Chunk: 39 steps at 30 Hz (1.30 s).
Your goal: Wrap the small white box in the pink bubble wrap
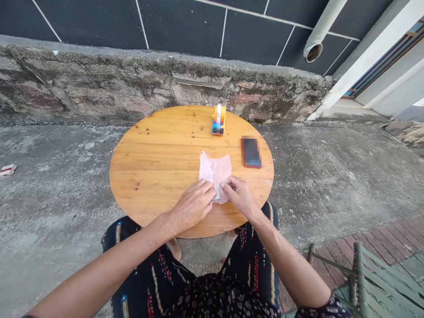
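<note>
On the near part of the round wooden table (159, 168) lies a thin, crinkled, see-through pinkish wrapping sheet (221, 167), with a textured surface like bubble wrap. A small pale, shiny piece (217, 192) sits at its near end, between my two hands; its kind is too small to make out. My left hand (198, 196) is closed at the sheet's near left edge, its fingertips curled against it. At the right edge, my right hand (239, 193) pinches the sheet between thumb and forefinger.
A yellow and blue tape dispenser (218, 120) stands at the table's far edge. The dark phone-like object (251, 152) with a reddish border lies to the right, its face blurred. Behind the table runs a stone wall base (132, 88). A green slatted chair (380, 274) is at lower right.
</note>
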Available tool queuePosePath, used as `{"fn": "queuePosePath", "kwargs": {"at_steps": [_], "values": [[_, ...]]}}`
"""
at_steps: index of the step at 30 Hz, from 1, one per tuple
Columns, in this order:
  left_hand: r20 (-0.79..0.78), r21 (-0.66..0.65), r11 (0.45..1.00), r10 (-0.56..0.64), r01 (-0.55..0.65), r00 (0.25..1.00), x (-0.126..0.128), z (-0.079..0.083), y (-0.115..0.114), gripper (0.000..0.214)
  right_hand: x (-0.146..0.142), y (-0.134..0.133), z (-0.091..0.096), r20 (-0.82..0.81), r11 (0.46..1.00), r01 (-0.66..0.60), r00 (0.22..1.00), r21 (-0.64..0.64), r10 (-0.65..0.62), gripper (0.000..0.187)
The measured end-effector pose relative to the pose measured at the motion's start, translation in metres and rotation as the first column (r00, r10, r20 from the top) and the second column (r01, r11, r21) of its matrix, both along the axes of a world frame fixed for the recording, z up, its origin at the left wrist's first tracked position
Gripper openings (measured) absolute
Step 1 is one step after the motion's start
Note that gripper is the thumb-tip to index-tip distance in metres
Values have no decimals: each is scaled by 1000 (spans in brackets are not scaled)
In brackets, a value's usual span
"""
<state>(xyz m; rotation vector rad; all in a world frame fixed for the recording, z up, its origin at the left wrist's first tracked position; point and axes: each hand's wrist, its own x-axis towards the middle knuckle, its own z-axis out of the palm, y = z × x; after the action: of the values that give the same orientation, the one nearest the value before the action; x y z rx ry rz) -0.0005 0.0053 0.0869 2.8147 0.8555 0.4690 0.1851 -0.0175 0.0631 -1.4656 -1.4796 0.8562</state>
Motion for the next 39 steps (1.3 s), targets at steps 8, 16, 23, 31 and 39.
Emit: {"fn": "queuePosePath", "kwargs": {"at_steps": [8, 16, 23, 31, 39], "values": [[184, 7, 999, -38, 37, 982, -5, -15, 0, 16, -14, -3, 8, 95, 1000, -22, 995, -2, 22, 17], [273, 14, 999, -49, 46, 961, -9, -22, -3, 21, -21, -4, 15, 219, 999, -39, 975, -6, 40, 17], [340, 31, 998, 38, -52, 940, -8, -31, -10, 23, -22, -10, 24, 285, 994, -106, 952, -38, 112, 16], [472, -34, 996, 86, -80, 877, -8, -35, -16, 18, -16, -20, 27, 289, 987, -156, 944, -37, 160, 31], [470, -81, 988, 153, -131, 869, -7, -39, -18, 31, -16, -21, 15, 330, 980, -199, 923, -22, 195, 43]]}}
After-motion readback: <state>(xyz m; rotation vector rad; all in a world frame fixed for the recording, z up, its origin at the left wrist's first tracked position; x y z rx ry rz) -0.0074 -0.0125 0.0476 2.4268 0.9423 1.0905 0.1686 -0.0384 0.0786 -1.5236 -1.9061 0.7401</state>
